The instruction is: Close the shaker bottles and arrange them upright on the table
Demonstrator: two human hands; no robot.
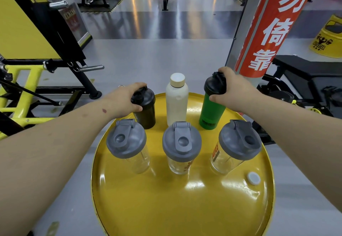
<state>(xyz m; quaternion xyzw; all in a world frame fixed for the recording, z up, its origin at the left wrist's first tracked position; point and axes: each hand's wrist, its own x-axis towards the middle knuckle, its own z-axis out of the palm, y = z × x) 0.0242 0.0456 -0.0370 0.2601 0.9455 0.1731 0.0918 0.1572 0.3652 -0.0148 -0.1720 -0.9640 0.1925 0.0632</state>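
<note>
Left hand [127, 97] grips black shaker [145, 111], right hand [234, 89] green shaker [211, 109] (both upright).

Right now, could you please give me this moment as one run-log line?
left hand: on black shaker lid | right hand: on green shaker lid | six bottles upright | yellow table

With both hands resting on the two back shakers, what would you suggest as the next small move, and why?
Probably let go of both. The left hand is on the black shaker and the right hand on the green shaker; both stand upright with lids on, level with the white bottle. The three clear shakers in front also look closed and upright.
</note>
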